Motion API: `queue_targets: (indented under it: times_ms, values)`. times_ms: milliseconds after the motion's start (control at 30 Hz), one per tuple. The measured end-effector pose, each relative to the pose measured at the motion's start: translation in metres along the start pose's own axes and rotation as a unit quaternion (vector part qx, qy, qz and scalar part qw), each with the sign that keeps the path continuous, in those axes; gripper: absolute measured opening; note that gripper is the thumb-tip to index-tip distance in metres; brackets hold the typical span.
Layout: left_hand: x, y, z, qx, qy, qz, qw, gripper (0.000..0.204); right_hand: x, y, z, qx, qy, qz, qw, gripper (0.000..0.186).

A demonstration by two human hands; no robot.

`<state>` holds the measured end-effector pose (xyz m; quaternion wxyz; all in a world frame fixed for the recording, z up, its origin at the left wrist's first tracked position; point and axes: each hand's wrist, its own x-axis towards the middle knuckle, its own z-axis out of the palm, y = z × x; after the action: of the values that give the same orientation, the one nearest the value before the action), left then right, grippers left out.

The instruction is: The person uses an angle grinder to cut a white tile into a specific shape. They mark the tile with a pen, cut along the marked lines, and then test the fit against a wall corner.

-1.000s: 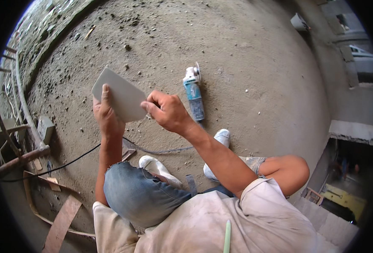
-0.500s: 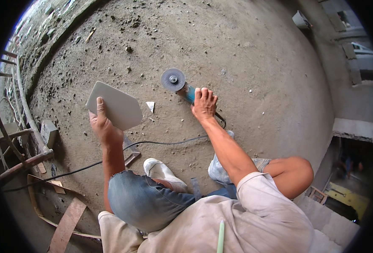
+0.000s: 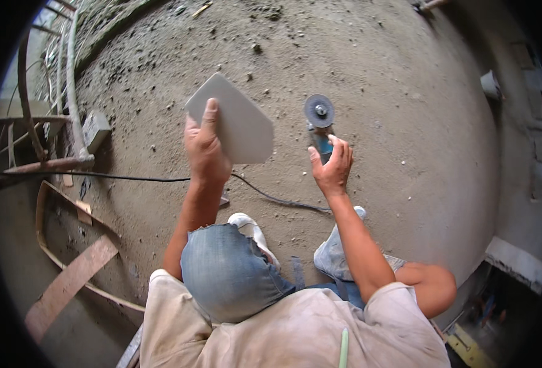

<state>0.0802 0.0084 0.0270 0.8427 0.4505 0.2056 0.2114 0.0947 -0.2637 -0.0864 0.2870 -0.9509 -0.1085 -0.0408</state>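
My left hand (image 3: pixel 208 144) grips a flat grey tile (image 3: pixel 240 126) by its left edge, thumb across the face. The tile has angled corners and is held up over the floor. In my right hand (image 3: pixel 333 165) is an angle grinder (image 3: pixel 323 144) with a teal body, mostly hidden by the fingers and palm. Its round grey cutting disc (image 3: pixel 319 111) points away from me, a short gap to the right of the tile. My thumb lies along the left side of the body.
A black cord (image 3: pixel 271 197) crosses the floor before my feet. On the left stand a pole frame (image 3: pixel 71 80) and a concrete block (image 3: pixel 96 130); a reddish board (image 3: pixel 71 285) lies nearer. Small stones dot the rough floor (image 3: pixel 381 122). A white bucket (image 3: pixel 490 84) is at far right.
My view has shifted, so the scene sits differently. The grinder now points more straight ahead, its disc farther right of my body. My right thumb shows now. Both hands keep their hold.
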Motion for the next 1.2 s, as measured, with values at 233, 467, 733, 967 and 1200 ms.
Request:
queue_targets:
  times_ms: [233,467,733,967,1200]
  values:
    - [-0.004,0.011,0.005,-0.007,-0.053,-0.01,0.999,0.028,0.03,-0.14,-0.056,0.325,-0.187,0.003,0.927,0.032]
    - [-0.01,0.01,0.008,-0.007,0.062,-0.046,0.997,0.035,0.016,-0.165,-0.055,0.396,-0.07,0.053,0.914,0.019]
    - [-0.011,0.001,0.004,-0.054,0.091,-0.062,0.992,0.036,0.007,-0.141,-0.042,0.359,0.044,0.097,0.927,0.042]
    - [-0.012,0.007,0.002,-0.076,0.012,-0.073,0.994,0.034,0.028,-0.141,-0.088,0.387,-0.122,0.01,0.914,0.05]
    - [-0.015,0.009,0.002,-0.047,-0.018,-0.034,0.998,0.035,0.042,-0.159,-0.085,0.413,-0.193,0.062,0.888,0.019]
